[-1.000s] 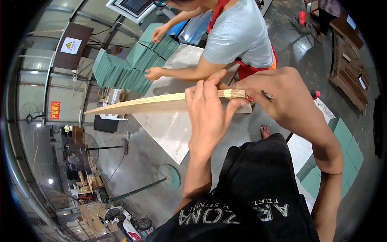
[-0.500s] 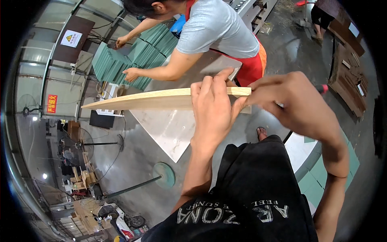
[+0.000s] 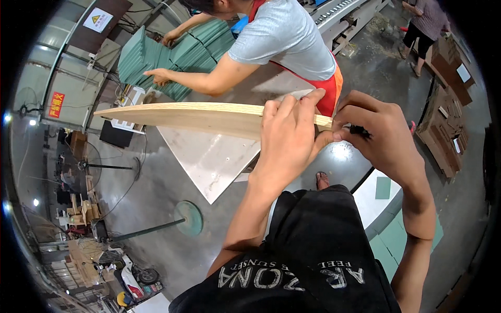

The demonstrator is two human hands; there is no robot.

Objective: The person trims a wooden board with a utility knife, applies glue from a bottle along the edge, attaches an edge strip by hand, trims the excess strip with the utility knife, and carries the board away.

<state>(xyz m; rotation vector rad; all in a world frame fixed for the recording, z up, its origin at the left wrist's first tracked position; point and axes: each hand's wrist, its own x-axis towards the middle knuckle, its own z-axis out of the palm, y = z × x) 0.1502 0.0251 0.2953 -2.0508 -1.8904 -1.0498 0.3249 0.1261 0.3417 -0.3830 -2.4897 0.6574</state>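
A long pale wooden board is held on edge in front of me, its far end reaching left. My left hand is closed around it close to its right end, fingers over the top edge and thumb low on the near side. At that right end, the thumb and fingertips of my right hand are pinched together against the board. A small dark thing shows under the right fingers; its kind cannot be made out. Behind the board is a pale, scuffed tabletop.
Across the table a person in a grey shirt handles stacked green panels. A round-based stand lies left on the floor. More green panels are at my right. Brown boards and another person are farther right.
My right hand, blurred before, is now sharp, its fingertips pinched at the board's end with the dark thing showing. The left hand still grips the board. The whole view has shifted a little.
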